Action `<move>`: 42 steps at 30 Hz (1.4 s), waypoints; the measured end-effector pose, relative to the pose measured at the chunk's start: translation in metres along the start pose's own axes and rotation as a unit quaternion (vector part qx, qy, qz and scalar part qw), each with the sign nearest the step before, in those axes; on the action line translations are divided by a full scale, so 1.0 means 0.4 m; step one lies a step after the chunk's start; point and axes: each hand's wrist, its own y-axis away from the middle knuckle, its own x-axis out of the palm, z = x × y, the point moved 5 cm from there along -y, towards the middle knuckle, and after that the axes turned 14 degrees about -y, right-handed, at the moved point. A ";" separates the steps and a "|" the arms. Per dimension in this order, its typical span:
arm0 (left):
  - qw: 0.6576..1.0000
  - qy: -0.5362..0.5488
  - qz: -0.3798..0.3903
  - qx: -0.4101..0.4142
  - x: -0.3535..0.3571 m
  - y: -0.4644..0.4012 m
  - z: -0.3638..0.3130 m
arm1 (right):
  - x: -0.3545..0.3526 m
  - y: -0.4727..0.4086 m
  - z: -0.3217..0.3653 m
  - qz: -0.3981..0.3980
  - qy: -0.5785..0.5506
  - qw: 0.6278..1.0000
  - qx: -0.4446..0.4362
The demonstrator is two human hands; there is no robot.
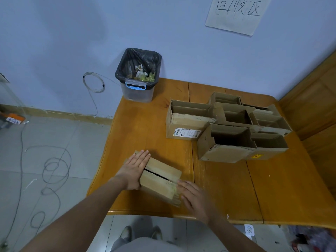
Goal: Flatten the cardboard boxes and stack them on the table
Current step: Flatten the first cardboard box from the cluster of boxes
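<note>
1. At the near edge of the wooden table [227,188], toward its near left corner, lies a stack of flattened cardboard boxes [160,176], with a dark slit running across the top piece and several layered edges showing at its near right end.
2. The left hand [135,169] lies palm-down on the left end of that stack, fingers straight and together, pressing rather than gripping; the thumb side reaches down over the stack's near left edge.
3. The right hand [194,199] sits against the stack's near right end with fingers extended and loosely spread, fingertips touching the layered edges; it is slightly blurred, and it curls round nothing.
4. Bare wood separates the stack from the far half of the surface, where a cluster of open cardboard boxes [227,128] stands upright, crowded against one another toward the far right corner.
5. The leftmost open box [185,122] carries a white shipping label on its near face; a box at the near right of the cluster shows a yellow sticker [256,156].
6. Beyond the table's far left corner a clear bin [138,75] with a black liner holds scraps.
7. A handwritten paper sign [238,13] hangs on the wall, and loose cables [54,170] coil on the tiled floor to the left.
</note>
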 end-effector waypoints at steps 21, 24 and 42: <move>1.000 0.013 -0.006 -0.011 0.006 -0.001 0.005 | -0.016 -0.074 0.013 -0.008 -0.058 0.995 -0.075; 1.000 0.016 -0.008 -0.021 0.005 0.001 0.013 | -0.038 -0.063 0.004 -0.057 -0.066 0.994 -0.068; 0.993 0.033 -0.013 -0.111 -0.028 -0.048 0.138 | -0.077 -0.109 -0.069 -0.092 -0.114 0.978 0.152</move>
